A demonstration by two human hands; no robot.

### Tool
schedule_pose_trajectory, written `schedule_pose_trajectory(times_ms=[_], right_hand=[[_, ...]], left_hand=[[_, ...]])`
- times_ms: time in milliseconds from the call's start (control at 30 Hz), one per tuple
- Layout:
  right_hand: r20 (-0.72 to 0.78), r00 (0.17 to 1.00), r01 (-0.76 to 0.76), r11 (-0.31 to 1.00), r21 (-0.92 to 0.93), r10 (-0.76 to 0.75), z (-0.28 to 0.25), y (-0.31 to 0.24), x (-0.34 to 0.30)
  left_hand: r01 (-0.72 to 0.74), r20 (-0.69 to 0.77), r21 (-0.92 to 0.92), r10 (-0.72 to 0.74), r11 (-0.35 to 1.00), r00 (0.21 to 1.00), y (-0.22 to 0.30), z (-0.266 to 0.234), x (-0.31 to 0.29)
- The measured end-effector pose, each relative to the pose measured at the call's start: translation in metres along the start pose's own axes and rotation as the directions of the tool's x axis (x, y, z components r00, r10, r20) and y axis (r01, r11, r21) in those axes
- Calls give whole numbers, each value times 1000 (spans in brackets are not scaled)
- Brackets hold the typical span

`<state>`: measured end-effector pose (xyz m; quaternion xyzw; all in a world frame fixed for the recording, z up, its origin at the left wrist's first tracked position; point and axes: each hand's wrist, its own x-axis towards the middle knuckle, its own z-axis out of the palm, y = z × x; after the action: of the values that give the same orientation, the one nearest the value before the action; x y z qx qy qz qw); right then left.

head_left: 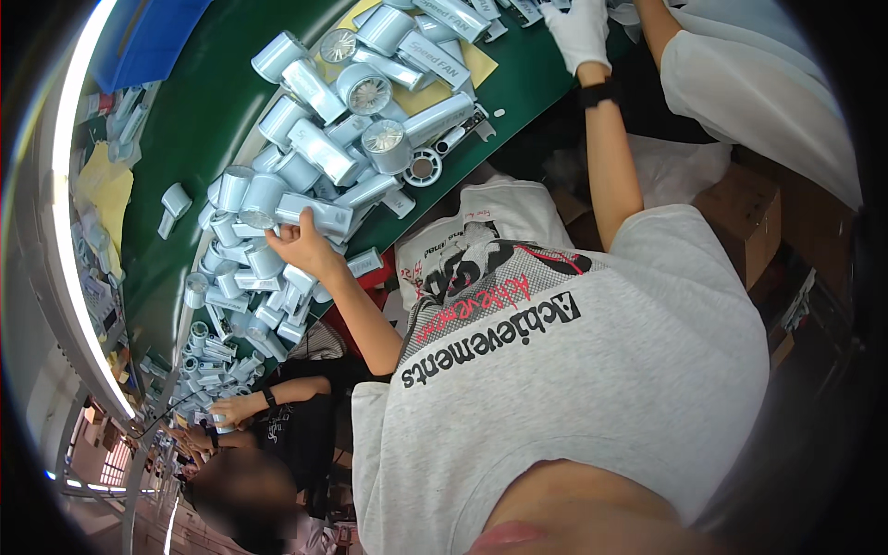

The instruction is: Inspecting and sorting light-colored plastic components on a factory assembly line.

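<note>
My bare left hand (303,246) is closed on a light blue handheld fan (319,214), with thumb and fingers against its casing. Around and beneath it lies a heap of similar light blue fans (324,153), many with round cylindrical heads and flat handles. Some heads show clear, bladed ends. My right hand (579,37), in a white glove, reaches to the top edge of the view beside more fan pieces (525,11). Its visible fingers look stretched out, and the tips are cut off. A black band circles my right wrist.
The heap rests on a green worktop (148,268). A single small fan piece (173,208) lies apart on the left. A blue bin (153,46) stands at the far left. Co-workers sit close by: a white sleeve (749,88) at right, a hand (238,409) at lower left. A cardboard box (745,217) stands at right.
</note>
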<state>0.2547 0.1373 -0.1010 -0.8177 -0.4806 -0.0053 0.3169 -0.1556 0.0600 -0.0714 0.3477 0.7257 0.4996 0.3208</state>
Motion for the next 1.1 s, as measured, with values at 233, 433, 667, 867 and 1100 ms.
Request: schedule_pose_trajectory(times_ms=[233,433,667,867,1100], right_hand=[[359,717,-257,253,933,-597,-51,-194,-117],[688,454,-729,209,652,-566,-64,-221,-112],[622,527,-809,-116,577,-580,-54,-199,-111],[573,608,-551,227,803,-549,-77,-199,-105],[487,543,-566,130,814,-684,-65,-200,-107]], left_hand=[[478,610,-764,246,433,753,45,-9,-48],[543,631,-717,76,436,772,66,20,-87],[225,595,-488,133,844,792,101,23,-98],[-159,512,102,85,982,855,105,28,-98],[-403,303,-319,496,858,814,73,38,-71]])
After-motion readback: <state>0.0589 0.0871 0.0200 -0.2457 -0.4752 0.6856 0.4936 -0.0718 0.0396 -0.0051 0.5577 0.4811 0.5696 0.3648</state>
